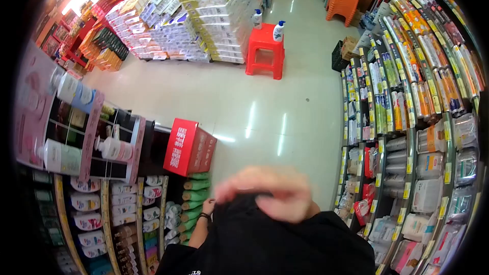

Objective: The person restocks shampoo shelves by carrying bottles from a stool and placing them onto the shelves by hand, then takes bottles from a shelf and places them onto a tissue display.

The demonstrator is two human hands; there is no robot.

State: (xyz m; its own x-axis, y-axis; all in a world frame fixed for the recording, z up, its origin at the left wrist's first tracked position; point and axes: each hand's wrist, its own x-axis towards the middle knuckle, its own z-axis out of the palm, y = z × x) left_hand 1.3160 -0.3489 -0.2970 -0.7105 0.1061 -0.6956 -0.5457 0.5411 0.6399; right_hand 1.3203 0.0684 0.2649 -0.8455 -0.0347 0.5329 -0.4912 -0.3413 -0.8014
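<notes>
Hanging at seven o'clock, left hand (208, 207), grip unclear as with blurred right hand (279, 189), could topple green bottles (195, 195) by brushing.

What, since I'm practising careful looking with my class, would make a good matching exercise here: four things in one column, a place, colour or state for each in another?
Column one
1. left hand
2. right hand
3. stool
4. chairs

Column two
A. orange, stacked, towards the top right of the view
B. red, with two pump bottles on top
C. beside the green containers
D. blurred, in front of the black shirt

Right pairs: 1-C, 2-D, 3-B, 4-A
</notes>
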